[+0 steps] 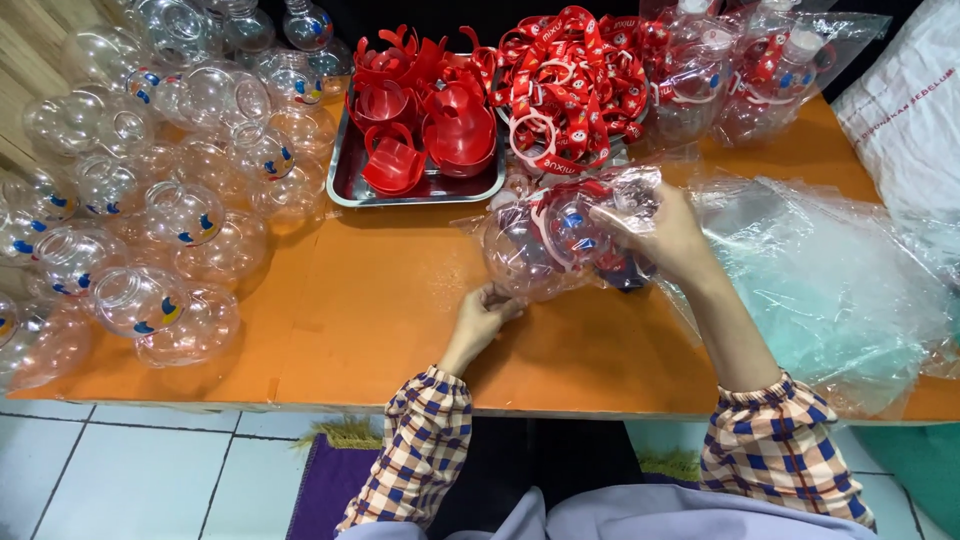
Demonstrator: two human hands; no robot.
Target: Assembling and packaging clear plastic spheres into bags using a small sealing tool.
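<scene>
a clear round bottle [535, 245] with a red strap, already inside a thin plastic bag [600, 205], sits just above the middle of the orange table [380, 300], held between both hands. from my remote seat i see the right hand [668, 232] closed over the bag's upper right side, fingers curled on the film and pressing it to the bottle, it seems so the slippery wrap stays put. the left hand [482, 315] is pinched shut on the bag's lower left edge, thumb and fingers tight on the film, steadying that end near the tabletop.

just right of the bottle lies a spread of loose clear bags [830, 270], within reach of the right hand. behind it a metal tray [345, 185] holds red caps [445, 125], and beside the tray sits a heap of red straps [575, 85], both straight ahead and close. farther back right stand bagged bottles [770, 60], apart from the rest. the table's left side is crowded with bare bottles [160, 215], unwrapped and piled touching one another. checked sleeves [425, 440] cover both forearms. a white sack [905, 110] rests at the far right edge.
</scene>
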